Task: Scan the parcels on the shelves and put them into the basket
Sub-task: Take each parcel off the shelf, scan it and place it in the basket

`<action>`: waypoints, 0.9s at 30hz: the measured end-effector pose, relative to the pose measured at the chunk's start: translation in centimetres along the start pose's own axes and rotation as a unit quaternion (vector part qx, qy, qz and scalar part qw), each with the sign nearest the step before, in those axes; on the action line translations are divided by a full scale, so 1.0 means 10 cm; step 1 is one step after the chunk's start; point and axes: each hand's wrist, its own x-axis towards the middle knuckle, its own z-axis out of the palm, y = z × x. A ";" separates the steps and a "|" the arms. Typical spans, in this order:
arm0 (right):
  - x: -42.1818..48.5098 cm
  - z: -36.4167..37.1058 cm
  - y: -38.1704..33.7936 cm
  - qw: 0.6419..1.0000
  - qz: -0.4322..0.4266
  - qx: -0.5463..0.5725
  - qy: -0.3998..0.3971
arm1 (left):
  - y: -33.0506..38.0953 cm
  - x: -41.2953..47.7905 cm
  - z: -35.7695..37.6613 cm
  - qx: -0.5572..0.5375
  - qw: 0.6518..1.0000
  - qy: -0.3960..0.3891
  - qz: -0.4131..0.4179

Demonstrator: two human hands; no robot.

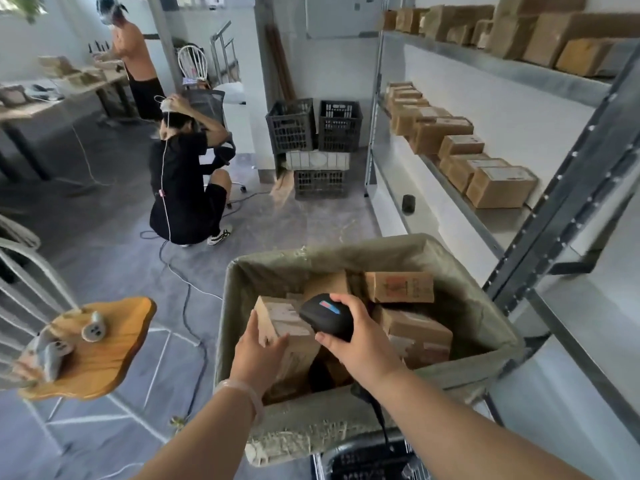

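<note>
Holding scanner beside parcel in basket

Bright, even daylight, strongest at eleven o'clock. Soft shadows, deepest inside the basket. Wide-angle distortion bows the shelves at two o'clock. The edges are smeared and the centre is sharper.

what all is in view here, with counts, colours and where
brown cardboard parcels on shelves: many, brown, right, two levels
grey metal shelving: one, grey, right
olive cloth-lined basket: one, olive, bottom centre
brown cardboard parcels in basket: several, brown, inside it
dark plastic crates: three, dark grey, back wall
other people: two, upper left
black handheld scanner: one, black, over the basket
left hand: one, holds an upright parcel in the basket
right hand: one, grips the scanner
</note>
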 end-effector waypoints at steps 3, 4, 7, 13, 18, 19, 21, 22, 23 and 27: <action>-0.03 -0.10 0.08 0.999 0.023 -0.008 0.032 | 0.09 0.09 0.10 0.109 0.993 -0.004 0.037; -0.06 -0.17 0.10 0.998 0.029 -0.011 0.050 | 0.16 0.09 0.18 0.124 0.990 -0.020 0.063; -0.24 -0.43 0.19 0.992 0.042 -0.012 0.117 | 0.38 0.05 0.53 0.176 0.966 -0.086 0.166; -1.04 -1.14 0.31 0.962 0.088 -0.009 0.259 | 0.90 -0.45 1.37 0.244 0.878 -0.193 0.364; -2.12 -1.66 0.28 0.909 0.134 -0.028 0.394 | 1.12 -1.42 2.02 0.248 0.809 -0.271 0.460; -2.37 -1.74 0.28 0.897 0.144 -0.032 0.417 | 1.13 -1.65 2.13 0.241 0.796 -0.287 0.475; -2.93 -1.86 0.27 0.870 0.160 -0.042 0.464 | 1.12 -2.14 2.32 0.235 0.768 -0.320 0.502; -3.23 -1.91 0.26 0.857 0.166 -0.046 0.485 | 1.10 -2.40 2.40 0.233 0.755 -0.337 0.512; -3.54 -1.96 0.25 0.845 0.173 -0.050 0.503 | 1.06 -2.68 2.48 0.230 0.741 -0.354 0.522; -4.80 -2.07 0.16 0.796 0.197 -0.066 0.568 | 0.84 -3.81 2.70 0.207 0.707 -0.416 0.533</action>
